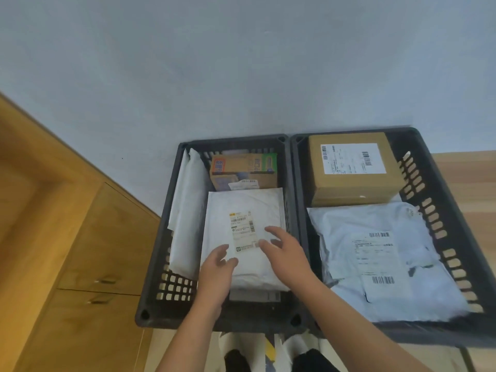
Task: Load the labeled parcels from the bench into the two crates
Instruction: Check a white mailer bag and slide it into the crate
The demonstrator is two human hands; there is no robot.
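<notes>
Left grip (pixel 218 269), right grip (pixel 285 254) over mailer (pixel 243 204); carton (pixel 241 167) behind.

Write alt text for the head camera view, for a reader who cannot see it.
The left hand and right hand are over a labelled white padded mailer lying in the left crate, beside an upright white mailer and a printed carton. The dark right crate holds a brown cardboard box and a grey poly bag, both labelled.

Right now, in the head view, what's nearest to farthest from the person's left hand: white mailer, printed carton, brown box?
1. white mailer, under the left hand
2. printed carton, left crate's far end
3. brown box, right crate's far end
</notes>
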